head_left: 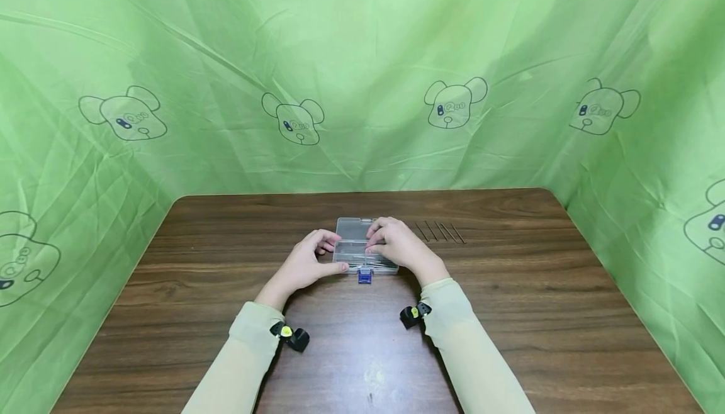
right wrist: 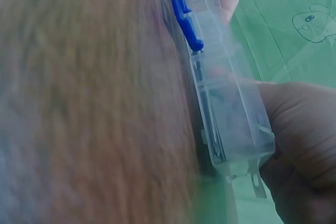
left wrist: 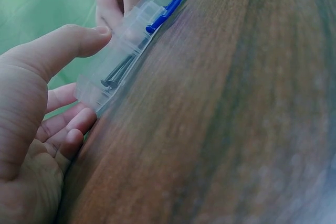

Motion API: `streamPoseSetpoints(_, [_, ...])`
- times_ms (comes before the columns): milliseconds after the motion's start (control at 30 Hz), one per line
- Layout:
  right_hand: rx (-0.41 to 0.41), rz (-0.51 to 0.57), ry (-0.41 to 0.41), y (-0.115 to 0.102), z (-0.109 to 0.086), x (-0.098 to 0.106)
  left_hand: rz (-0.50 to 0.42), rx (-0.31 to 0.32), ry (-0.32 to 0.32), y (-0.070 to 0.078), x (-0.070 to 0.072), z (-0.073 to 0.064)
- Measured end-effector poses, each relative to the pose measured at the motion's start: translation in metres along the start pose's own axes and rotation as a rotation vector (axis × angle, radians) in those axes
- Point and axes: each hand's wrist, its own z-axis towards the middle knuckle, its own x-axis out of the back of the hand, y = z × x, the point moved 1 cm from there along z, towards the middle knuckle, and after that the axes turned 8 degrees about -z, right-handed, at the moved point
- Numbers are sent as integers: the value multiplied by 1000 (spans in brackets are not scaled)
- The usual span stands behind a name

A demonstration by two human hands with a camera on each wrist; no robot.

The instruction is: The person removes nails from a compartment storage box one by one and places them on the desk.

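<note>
A clear plastic compartment box [head_left: 351, 250] lies on the table with its lid [head_left: 352, 228] folded back. A blue latch [head_left: 365, 277] sits on its front. Long nails [left wrist: 118, 72] lie in the front compartments. My left hand [head_left: 308, 261] holds the box's left end, thumb at the front corner and fingers around the side. My right hand [head_left: 401, 247] reaches over the box from the right, thumb and index fingertips low at the middle compartments. Box walls blur those fingertips, so whether they pinch anything is hidden.
Several dark nails [head_left: 441, 232] lie in a slanted row on the wooden table [head_left: 510, 301], right of the box. Green curtains [head_left: 362, 74] with printed bear heads hang behind the table and at both sides. Each wrist wears a small black camera [head_left: 297, 339].
</note>
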Motion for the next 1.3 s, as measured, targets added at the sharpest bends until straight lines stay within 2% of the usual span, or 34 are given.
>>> streamPoseSetpoints(567, [67, 15, 65, -9, 4, -5, 14, -1, 2, -1, 0, 1])
streamPoseSetpoints(933, [21, -43, 28, -11, 7, -4, 21, -7, -1, -1, 0, 2])
streamPoseSetpoints(1300, [42, -67, 30, -12, 7, -5, 18, -10, -1, -1, 0, 1])
